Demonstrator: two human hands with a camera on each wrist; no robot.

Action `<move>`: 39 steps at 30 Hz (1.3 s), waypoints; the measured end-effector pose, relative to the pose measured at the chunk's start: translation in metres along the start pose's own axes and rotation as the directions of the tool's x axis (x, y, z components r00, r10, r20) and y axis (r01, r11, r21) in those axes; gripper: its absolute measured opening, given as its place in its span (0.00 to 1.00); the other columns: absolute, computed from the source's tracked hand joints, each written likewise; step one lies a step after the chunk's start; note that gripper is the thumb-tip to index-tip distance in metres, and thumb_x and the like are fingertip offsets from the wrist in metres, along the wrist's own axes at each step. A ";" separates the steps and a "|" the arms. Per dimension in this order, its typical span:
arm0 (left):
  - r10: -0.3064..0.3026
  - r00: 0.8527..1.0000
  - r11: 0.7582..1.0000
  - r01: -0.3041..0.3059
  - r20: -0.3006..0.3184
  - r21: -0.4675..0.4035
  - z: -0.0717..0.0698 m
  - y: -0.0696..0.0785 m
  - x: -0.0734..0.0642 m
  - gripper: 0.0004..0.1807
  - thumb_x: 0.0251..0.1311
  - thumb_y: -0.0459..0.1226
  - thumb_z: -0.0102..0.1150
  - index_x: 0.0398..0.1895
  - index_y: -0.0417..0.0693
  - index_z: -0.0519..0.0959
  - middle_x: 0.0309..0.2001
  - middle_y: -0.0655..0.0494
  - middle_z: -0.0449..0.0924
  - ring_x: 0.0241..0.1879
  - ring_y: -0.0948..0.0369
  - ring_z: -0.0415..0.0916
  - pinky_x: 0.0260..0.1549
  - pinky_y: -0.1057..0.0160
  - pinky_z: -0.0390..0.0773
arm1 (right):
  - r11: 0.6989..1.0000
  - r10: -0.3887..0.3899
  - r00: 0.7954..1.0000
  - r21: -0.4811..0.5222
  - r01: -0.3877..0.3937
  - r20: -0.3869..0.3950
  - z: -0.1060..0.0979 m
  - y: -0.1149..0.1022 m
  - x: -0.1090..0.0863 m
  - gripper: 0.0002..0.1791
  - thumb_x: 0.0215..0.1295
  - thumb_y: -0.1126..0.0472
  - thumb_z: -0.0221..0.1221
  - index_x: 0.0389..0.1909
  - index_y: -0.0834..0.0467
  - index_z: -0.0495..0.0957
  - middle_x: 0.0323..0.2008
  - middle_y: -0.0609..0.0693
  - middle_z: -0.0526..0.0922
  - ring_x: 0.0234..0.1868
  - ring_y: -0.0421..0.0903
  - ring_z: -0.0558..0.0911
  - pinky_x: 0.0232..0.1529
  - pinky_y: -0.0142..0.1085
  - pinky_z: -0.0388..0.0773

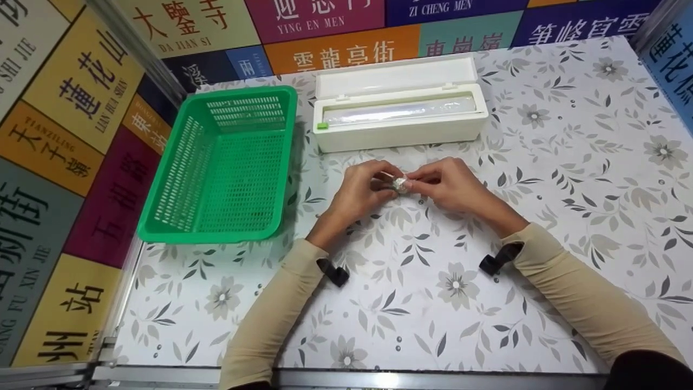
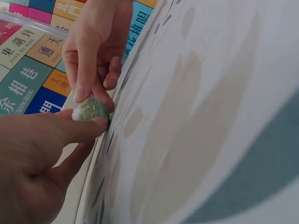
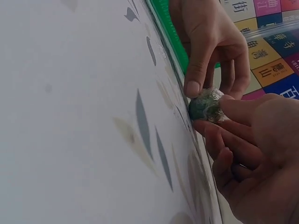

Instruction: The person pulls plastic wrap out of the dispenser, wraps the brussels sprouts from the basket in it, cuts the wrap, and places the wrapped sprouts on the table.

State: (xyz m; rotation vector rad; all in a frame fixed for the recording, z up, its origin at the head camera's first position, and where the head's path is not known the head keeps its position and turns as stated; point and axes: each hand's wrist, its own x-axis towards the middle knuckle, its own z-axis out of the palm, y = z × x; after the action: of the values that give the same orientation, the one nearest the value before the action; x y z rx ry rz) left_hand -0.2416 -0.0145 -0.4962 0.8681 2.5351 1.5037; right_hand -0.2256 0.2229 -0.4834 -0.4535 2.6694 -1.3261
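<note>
Between both hands sits a small, round, greenish thing wrapped in crinkled clear film (image 1: 400,184), low over the flowered tabletop. My left hand (image 1: 357,189) pinches it from the left with thumb and fingers. From the right, my right hand (image 1: 452,184) pinches the film side with thumb and forefinger. In the left wrist view the green wrapped ball (image 2: 91,109) shows under the right hand's fingertips, its film shiny and creased. The right wrist view shows the same ball (image 3: 204,107) darker green, with film bunched toward the right hand. What the film encloses cannot be made out.
Just beyond the hands stands a white cling film box (image 1: 400,132), its lid raised and a clear roll (image 1: 398,111) inside. A green slotted plastic basket (image 1: 287,162) is at the left. Walls with coloured lettered panels (image 1: 335,51) border the table's back and left sides.
</note>
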 end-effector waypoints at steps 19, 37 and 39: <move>-0.109 0.990 0.971 0.125 0.091 -0.204 -0.009 -0.009 0.000 0.19 0.58 0.31 0.81 0.52 0.39 0.89 0.48 0.45 0.92 0.46 0.56 0.92 0.51 0.63 0.89 | 0.976 0.026 0.982 0.210 -0.066 0.189 -0.004 0.008 0.000 0.28 0.63 0.55 0.79 0.62 0.54 0.84 0.47 0.55 0.92 0.45 0.44 0.92 0.50 0.31 0.88; -0.194 0.976 0.964 0.172 -0.097 -0.201 0.000 0.001 -0.003 0.15 0.57 0.33 0.82 0.48 0.45 0.92 0.45 0.51 0.94 0.43 0.61 0.93 0.47 0.67 0.89 | 0.979 -0.080 0.997 0.189 0.075 0.019 0.004 0.008 0.002 0.19 0.70 0.59 0.73 0.60 0.54 0.88 0.54 0.55 0.93 0.53 0.51 0.93 0.51 0.26 0.87; -0.187 0.977 0.968 0.166 -0.098 -0.190 0.001 0.001 -0.002 0.15 0.57 0.34 0.83 0.48 0.46 0.92 0.45 0.51 0.94 0.43 0.61 0.93 0.47 0.67 0.89 | 0.982 -0.063 0.998 0.180 0.060 0.012 0.004 0.007 0.002 0.19 0.69 0.61 0.74 0.60 0.56 0.88 0.53 0.57 0.92 0.54 0.52 0.93 0.51 0.26 0.87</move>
State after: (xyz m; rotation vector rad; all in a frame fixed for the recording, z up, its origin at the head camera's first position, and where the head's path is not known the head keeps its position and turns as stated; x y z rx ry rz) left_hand -0.2390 -0.0145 -0.4961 0.5302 2.4255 1.7371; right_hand -0.2278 0.2229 -0.4913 -0.5265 2.5110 -1.5555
